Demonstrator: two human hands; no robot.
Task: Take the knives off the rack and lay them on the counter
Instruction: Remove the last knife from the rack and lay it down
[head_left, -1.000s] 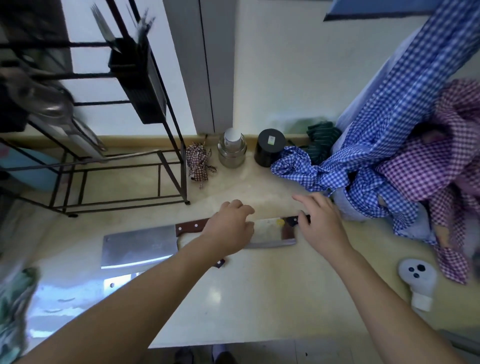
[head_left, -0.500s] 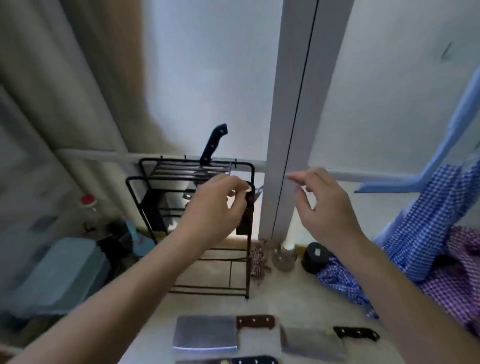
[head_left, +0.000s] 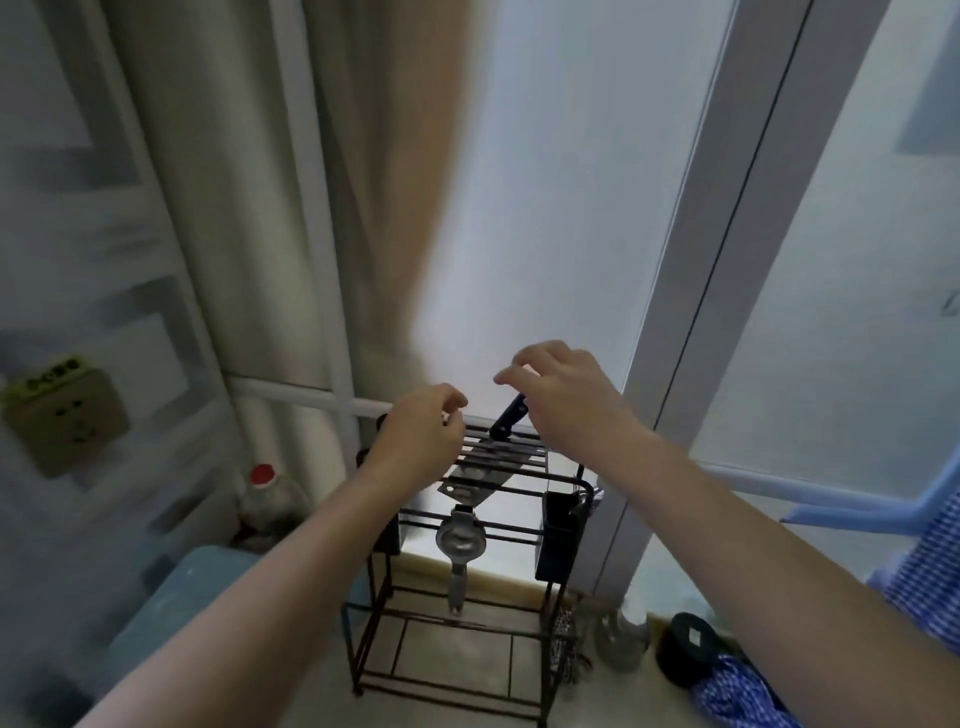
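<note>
A black wire rack (head_left: 563, 478) stands on the counter against the window. One knife with a black handle (head_left: 508, 423) sticks up out of the rack's top slots, its blade (head_left: 474, 480) hanging below the bars. My right hand (head_left: 569, 397) hovers just above and right of that handle, fingers curled and apart, not touching it. My left hand (head_left: 420, 435) is over the rack's top left, fingers loosely curled with nothing in them. The knives laid on the counter are out of view.
A metal squeezer (head_left: 460, 545) hangs inside the rack, and a black holder (head_left: 558, 538) hangs on its right side. A glass jar (head_left: 621, 636), a black lid (head_left: 688, 644) and blue checked cloth (head_left: 737, 696) sit to the right. A blue box (head_left: 208, 587) and bottle (head_left: 265, 501) stand left.
My view has tilted up from the counter to the rack. Both hands left the cleavers lying on the counter and rose to the rack's top, the right one closing in on the black handle.
</note>
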